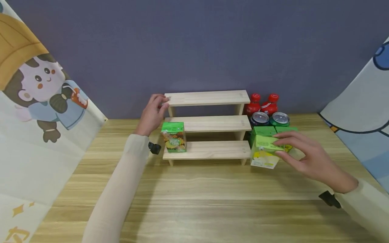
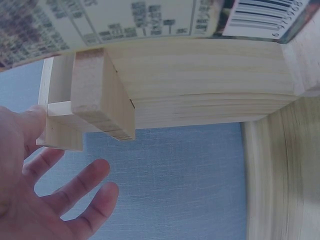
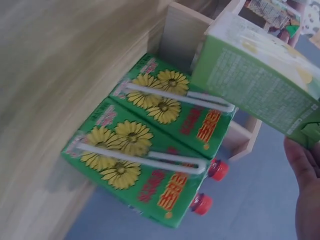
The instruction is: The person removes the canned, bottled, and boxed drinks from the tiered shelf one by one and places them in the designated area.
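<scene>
My right hand [image 1: 313, 160] pinches a light green and white drink carton [image 1: 265, 153] between thumb and fingers, tilted and raised off the table beside the shelf's right end. Behind it stand two green drink cartons [image 3: 135, 155] with yellow flowers and white straws. My left hand [image 1: 153, 113] holds the left end of the top board of a three-tier wooden shelf [image 1: 209, 98]; the left wrist view shows its other fingers [image 2: 80, 187] spread loosely. A green and brown snack box [image 1: 174, 137] stands at the left of the bottom tier, below that hand.
Two cans [image 1: 260, 118] and two red-capped bottles [image 1: 268, 104] stand in rows behind the green cartons, right of the shelf. A blue-grey panel [image 1: 197, 44] rises behind. The wood-grain table [image 1: 188, 202] extends in front, with printed side panels [image 1: 30, 135] at both sides.
</scene>
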A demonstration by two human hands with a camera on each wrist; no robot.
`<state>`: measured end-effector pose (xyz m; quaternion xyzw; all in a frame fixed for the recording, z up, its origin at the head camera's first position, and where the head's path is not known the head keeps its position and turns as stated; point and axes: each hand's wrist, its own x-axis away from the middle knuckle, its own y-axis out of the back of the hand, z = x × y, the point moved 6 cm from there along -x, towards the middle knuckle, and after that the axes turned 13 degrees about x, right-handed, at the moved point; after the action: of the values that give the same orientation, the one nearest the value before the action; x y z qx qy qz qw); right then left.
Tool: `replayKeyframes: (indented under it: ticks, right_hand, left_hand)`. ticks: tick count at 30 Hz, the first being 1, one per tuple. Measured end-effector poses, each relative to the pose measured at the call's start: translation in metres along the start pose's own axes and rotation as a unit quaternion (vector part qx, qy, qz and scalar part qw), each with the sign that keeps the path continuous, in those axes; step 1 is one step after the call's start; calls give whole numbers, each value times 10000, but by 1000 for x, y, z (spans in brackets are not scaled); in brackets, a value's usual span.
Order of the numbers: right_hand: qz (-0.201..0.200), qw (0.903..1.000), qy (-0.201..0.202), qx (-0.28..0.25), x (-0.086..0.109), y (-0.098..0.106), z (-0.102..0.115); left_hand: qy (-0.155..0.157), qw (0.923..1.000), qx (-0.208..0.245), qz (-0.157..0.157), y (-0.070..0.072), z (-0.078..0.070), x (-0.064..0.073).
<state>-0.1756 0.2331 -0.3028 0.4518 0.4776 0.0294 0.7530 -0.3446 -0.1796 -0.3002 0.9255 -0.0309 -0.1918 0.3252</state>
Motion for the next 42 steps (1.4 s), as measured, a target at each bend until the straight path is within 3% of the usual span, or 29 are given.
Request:
replayKeyframes:
  ticks: [5, 11, 16, 21, 27, 35, 42]
  right_hand:
    - [-17, 9997, -228, 96, 10, 3, -5]
    - [360, 9983, -365, 279, 18, 7, -9]
    - [759, 9953, -437, 405, 27, -7, -14]
    - [895, 9925, -663, 507, 34, -22, -20]
    - [846, 9914, -816, 582, 35, -26, -30]
    - [616, 9923, -695, 822, 30, -21, -33]
    - [569, 9857, -1059, 1185, 24, -25, -34]
  left_hand:
    - [27, 10000, -14, -12, 1, 0, 0]
    - [34, 10000, -9, 4, 1, 0, 0]
    - [4, 10000, -2, -6, 2, -1, 0]
    - [31, 10000, -32, -4, 1, 0, 0]
    - [-24, 10000, -15, -50, 1, 2, -1]
    - [-25, 10000, -56, -76, 0, 3, -3]
    - [7, 9999, -67, -76, 0, 2, -2]
